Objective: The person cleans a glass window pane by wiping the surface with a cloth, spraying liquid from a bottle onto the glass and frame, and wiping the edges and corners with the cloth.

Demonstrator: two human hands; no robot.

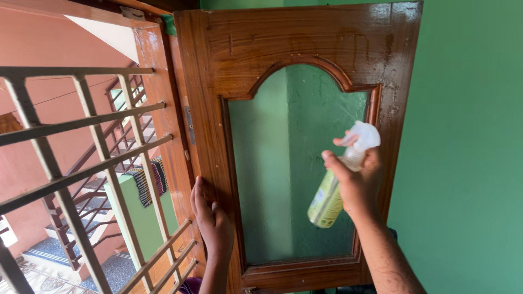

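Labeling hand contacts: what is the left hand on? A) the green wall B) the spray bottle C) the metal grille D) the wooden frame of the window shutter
D: the left hand lies flat on the wooden shutter frame, while the right hand holds the spray bottle before the glass pane.

Stair railing wall (143, 215) below, striped cloth (148, 182) draped directly over it
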